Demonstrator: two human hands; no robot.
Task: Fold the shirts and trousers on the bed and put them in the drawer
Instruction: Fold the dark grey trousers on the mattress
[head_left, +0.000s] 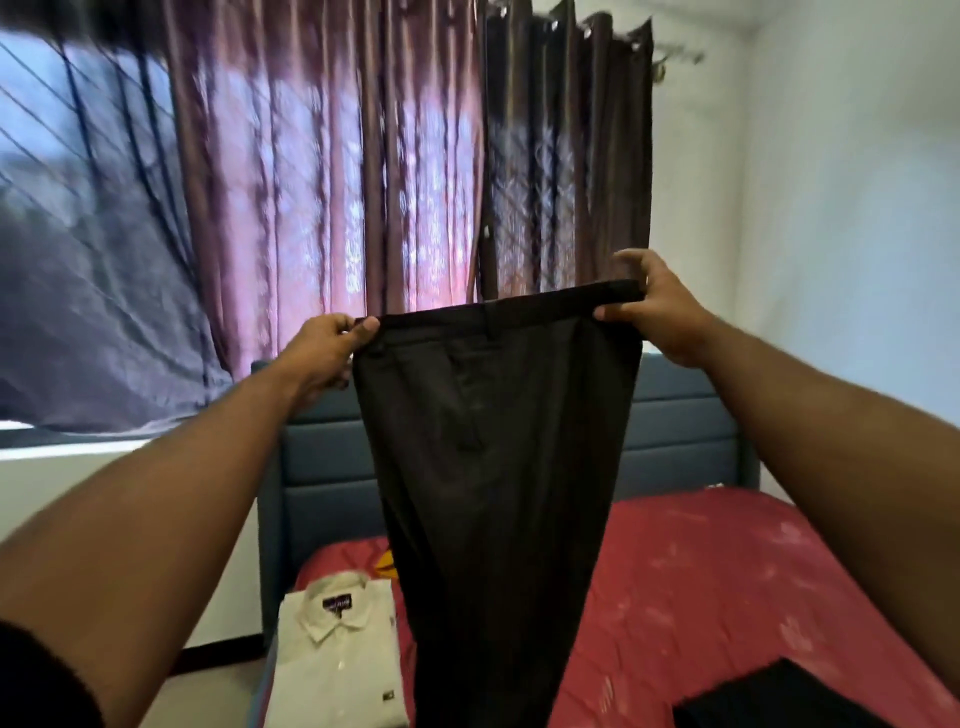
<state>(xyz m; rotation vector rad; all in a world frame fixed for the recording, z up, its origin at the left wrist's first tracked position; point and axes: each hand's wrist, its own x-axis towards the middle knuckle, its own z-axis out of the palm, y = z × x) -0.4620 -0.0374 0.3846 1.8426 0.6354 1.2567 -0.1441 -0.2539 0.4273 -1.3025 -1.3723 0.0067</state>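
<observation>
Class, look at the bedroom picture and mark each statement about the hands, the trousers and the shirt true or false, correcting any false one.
1. Both hands hold the trousers by the waistband. True: the left hand and right hand each pinch one end.
2. The trousers lie flat on the bed. False: they hang in the air above it.
3. A folded white shirt lies on the bed. True.
4. The shirt is to the right of the trousers. False: it is to their left.
5. The bed cover is blue. False: it is red; the headboard is blue.
</observation>
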